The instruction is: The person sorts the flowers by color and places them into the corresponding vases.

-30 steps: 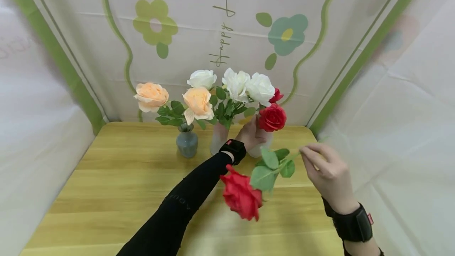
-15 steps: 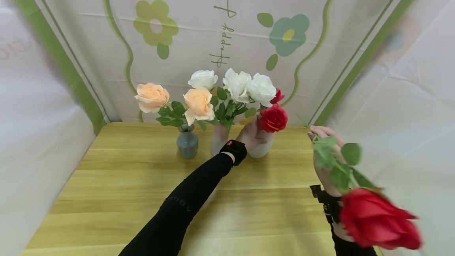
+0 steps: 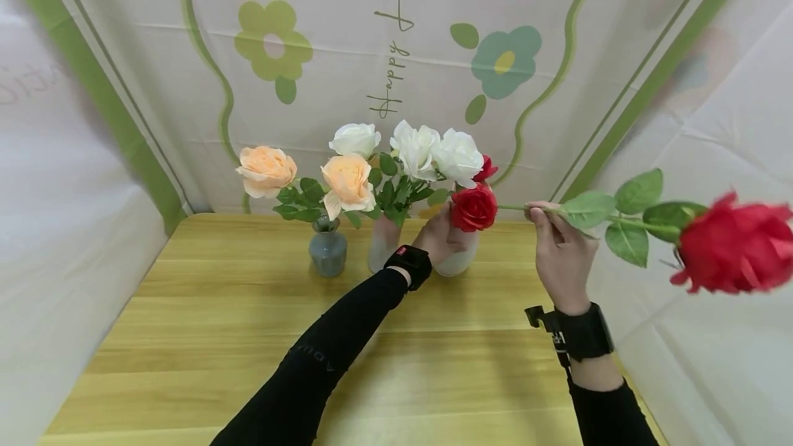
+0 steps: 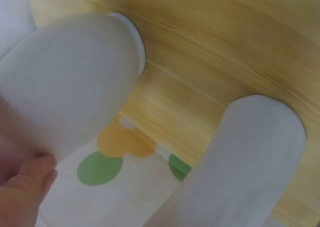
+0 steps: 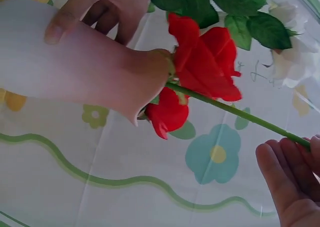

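My left hand [image 3: 436,236] grips the right-hand vase [image 5: 85,67], which is white and pink with a flared mouth; in the right wrist view the thumb lies along its side. Two red roses [image 5: 212,62] stand in this vase, their heads just past its mouth. Out to the right, my right hand [image 3: 564,253] pinches the green stem of another red rose [image 3: 737,243]. That rose lies nearly level, its bloom pointing right and its stem end toward the vase. In the right wrist view the stem end reaches the vase mouth beside the roses; whether it is inside is hidden.
Beside the held vase stands a second pale vase [image 4: 245,162] with several white roses [image 3: 414,150]. Farther left is a blue-grey vase [image 3: 328,253] with peach roses [image 3: 266,171]. All stand near the back edge of the wooden table [image 3: 248,336], before a printed cloth wall [image 3: 347,33].
My right hand has swung the rose round from over the table to the right, turning its bloom outward and its stem end toward the vase. The left hand stays on the vase.
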Tool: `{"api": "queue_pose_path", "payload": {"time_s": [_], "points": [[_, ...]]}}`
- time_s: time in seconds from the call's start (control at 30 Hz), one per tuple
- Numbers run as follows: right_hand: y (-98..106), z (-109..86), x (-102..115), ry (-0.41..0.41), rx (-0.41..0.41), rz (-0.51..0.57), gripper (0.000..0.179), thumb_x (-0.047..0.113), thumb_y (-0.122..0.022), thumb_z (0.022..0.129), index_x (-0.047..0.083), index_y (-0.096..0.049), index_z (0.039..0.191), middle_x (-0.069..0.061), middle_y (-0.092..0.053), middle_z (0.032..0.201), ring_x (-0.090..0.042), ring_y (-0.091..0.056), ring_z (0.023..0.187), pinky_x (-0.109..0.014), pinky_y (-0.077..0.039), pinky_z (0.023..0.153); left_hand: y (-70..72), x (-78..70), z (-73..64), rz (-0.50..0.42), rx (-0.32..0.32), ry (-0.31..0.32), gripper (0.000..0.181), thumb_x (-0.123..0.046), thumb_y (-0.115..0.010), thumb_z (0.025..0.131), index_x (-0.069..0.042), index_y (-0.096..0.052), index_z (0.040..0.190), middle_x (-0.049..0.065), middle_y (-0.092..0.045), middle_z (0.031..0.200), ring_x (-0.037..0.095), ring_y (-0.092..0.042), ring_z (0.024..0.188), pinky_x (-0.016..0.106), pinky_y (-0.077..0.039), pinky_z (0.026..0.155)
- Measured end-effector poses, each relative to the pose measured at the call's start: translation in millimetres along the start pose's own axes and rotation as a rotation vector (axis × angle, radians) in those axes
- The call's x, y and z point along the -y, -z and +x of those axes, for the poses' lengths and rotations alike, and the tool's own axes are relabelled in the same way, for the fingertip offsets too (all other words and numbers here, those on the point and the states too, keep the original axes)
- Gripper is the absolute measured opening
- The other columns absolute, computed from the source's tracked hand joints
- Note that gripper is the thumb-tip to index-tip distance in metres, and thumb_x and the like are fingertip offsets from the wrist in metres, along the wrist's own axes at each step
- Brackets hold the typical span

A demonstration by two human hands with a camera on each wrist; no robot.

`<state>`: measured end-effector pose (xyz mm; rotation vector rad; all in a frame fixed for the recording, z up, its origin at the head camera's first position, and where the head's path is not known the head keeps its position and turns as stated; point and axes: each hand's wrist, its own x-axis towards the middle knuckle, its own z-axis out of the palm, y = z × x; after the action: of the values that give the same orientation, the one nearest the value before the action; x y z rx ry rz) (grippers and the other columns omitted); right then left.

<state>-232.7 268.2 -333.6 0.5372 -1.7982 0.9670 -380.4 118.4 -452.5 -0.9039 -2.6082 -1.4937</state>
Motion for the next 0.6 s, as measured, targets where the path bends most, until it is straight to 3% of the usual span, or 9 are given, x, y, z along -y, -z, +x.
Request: {"api": "queue_pose_path", "payload": {"time_s": [0.17,0.3,0.4,0.6], "points": [[-10.1,0.8,-30.6,0.033,0.052,-0.114,0.014,-0.016,-0.065,0.088,-0.008,-0.074,0.096,-0.018,-0.07,0.09,-0.028,-0.064,0.077,-0.014,-0.045,0.069,-0.7,4.3,0.2,0.013,-0.01,-0.021,0.092,-0.006,-0.086,0.077,-0.007,-0.028,0.148,0.009,-0.047,0.145,0.019,-0.045,0.132,0.029,-0.042,0.107],[-18.5,2.7,-52.3,0.051,0.113,-0.176,0.008,-0.007,-0.065,0.092,-0.005,-0.073,0.091,-0.016,-0.068,0.084,-0.028,-0.06,0.072,-0.022,-0.043,0.065,0.9,4.5,-1.8,0.005,0.003,-0.019,0.093,-0.008,-0.085,0.079,-0.007,-0.026,0.15,0.009,-0.044,0.147,0.019,-0.042,0.134,0.029,-0.039,0.109],[-24.4,5.5,-63.9,0.051,0.175,-0.236,0.015,-0.003,-0.063,0.095,-0.005,-0.068,0.082,-0.017,-0.063,0.075,-0.03,-0.056,0.066,-0.031,-0.04,0.06,1.5,2.5,-2.9,-0.012,0.013,-0.009,0.093,-0.008,-0.085,0.08,-0.008,-0.025,0.151,0.008,-0.043,0.149,0.019,-0.04,0.136,0.029,-0.038,0.111],[-37.4,13.2,-78.1,-0.028,0.32,-0.289,0.027,0.002,-0.056,0.101,-0.003,-0.062,0.075,-0.016,-0.058,0.072,-0.035,-0.055,0.071,-0.043,-0.044,0.062,1.9,-0.4,-3.4,-0.01,0.02,-0.003,0.093,-0.009,-0.084,0.08,-0.01,-0.025,0.151,0.007,-0.041,0.15,0.018,-0.039,0.137,0.028,-0.036,0.111]]}}
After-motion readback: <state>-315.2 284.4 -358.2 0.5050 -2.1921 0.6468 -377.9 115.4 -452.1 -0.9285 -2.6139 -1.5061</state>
